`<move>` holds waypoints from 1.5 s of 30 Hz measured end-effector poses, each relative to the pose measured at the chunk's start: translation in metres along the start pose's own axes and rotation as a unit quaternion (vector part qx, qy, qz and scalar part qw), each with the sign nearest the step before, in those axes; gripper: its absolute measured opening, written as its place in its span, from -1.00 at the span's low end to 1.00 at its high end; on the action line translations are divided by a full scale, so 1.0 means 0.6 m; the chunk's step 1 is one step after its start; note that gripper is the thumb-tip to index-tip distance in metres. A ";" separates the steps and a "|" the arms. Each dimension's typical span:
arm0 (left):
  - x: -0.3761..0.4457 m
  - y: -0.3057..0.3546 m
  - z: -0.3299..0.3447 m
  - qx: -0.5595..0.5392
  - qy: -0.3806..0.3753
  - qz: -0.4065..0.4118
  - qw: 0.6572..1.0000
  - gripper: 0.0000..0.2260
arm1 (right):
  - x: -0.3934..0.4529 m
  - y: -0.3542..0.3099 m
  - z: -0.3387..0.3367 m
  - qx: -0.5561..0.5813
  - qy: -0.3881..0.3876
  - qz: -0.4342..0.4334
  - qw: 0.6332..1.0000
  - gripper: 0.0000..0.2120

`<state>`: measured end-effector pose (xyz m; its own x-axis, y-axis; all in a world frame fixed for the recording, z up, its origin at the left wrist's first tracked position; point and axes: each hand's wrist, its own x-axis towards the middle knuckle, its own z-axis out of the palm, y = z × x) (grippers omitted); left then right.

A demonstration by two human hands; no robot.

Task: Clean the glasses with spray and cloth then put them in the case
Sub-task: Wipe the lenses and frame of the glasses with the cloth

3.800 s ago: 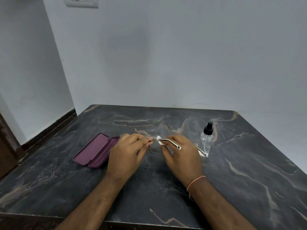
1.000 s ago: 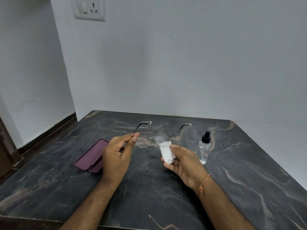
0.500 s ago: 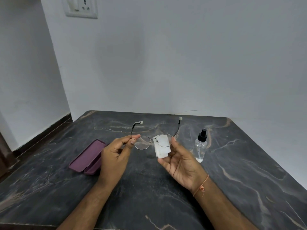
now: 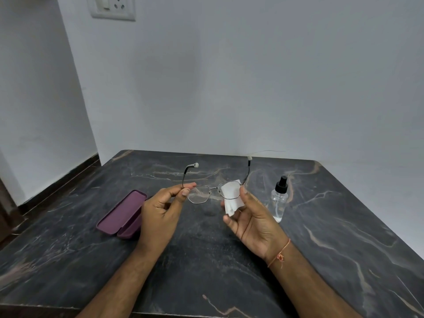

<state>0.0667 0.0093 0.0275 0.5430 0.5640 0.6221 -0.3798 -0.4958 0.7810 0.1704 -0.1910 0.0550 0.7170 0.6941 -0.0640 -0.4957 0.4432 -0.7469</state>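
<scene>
Left hand (image 4: 160, 212) — raised above the desk (image 4: 332, 237), thumb and forefinger pinching the glasses (image 4: 207, 191) at the left hinge, other fingers curled loosely into the palm.

Right hand (image 4: 254, 221) — palm turned up and toward the viewer, thumb pressing the cloth (image 4: 231, 199) against the right lens; its fingers lie behind the cloth and lens, only their tips showing at the lower left edge. A thin orange thread (image 4: 280, 253) is tied round this wrist.

Glasses — thin dark metal frame, held in the air between both hands, lenses facing the viewer, both temples unfolded and pointing away, their pale tips up.

Cloth — small, white, folded; covers most of the right lens and hangs a little below it.

Case (image 4: 121, 214) — purple, hard, lying open on the desk just left of the left hand, lid tipped back toward the left.

Spray (image 4: 279, 200) — clear bottle with black pump top, upright on the desk just right of the right hand, liquid low in it.

Desk — dark marble with pale veins, set into a corner of plain walls.

Socket (image 4: 112, 6) — white plate, high on the back wall at the upper left.
</scene>
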 end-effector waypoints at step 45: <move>0.001 -0.003 -0.004 -0.006 0.040 0.009 0.999 -0.81 | 0.004 0.003 0.000 -0.058 0.035 0.036 0.997 -0.68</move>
<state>0.0658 0.0123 0.0270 0.4740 0.6060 0.6389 -0.3992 -0.4988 0.7693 0.1709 -0.1886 0.0534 0.7160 0.6785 -0.1640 -0.4906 0.3221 -0.8097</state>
